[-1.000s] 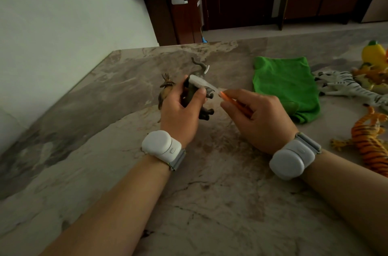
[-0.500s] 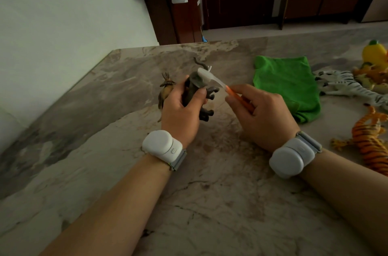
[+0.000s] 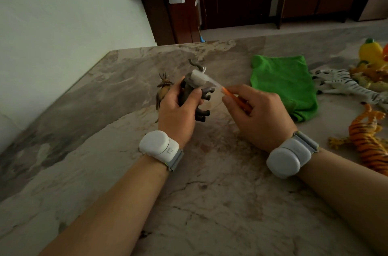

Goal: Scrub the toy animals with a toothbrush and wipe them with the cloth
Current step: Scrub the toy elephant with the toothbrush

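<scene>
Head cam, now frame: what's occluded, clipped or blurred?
All head view.
Hidden: much of the grey toy animal, under the left hand.
Blurred: the toothbrush bristle end, by motion; its handle is buried in the right hand.
Half hidden: the brown crested toy, behind the left hand.
Cut off by the right edge: the orange tiger and the yellow toy.

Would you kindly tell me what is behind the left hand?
A brown crested toy bird; its head, back and tail tip show, while the left hand, gripping the grey elephant, covers the rest.
</scene>
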Motion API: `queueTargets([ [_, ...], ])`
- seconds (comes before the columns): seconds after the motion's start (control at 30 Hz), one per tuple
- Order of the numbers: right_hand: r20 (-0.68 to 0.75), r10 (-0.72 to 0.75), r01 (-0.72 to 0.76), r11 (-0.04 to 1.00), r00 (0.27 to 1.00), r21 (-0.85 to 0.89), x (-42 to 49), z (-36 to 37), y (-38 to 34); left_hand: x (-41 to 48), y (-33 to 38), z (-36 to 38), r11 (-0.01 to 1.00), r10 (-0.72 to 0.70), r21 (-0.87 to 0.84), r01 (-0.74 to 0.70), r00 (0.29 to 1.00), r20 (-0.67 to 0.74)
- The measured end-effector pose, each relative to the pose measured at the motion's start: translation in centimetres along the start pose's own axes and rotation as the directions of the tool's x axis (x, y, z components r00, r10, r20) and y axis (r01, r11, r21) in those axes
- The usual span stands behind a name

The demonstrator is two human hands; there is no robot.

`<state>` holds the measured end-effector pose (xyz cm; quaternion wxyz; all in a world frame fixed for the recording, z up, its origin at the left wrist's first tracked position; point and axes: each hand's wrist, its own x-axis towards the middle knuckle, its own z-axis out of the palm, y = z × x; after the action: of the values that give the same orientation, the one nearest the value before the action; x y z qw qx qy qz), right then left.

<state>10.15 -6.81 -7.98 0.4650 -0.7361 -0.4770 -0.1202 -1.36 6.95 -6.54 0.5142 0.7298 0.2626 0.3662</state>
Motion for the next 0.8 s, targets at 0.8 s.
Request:
queueTargets([
  [0.8, -0.102, 0.08, -0.082, 0.997, 0.992, -0.011, 0.24, -0.35, -0.14, 0.4, -0.45, 0.22, 0.994, -0.088, -0.071, 0.088, 0.996, -0.002],
])
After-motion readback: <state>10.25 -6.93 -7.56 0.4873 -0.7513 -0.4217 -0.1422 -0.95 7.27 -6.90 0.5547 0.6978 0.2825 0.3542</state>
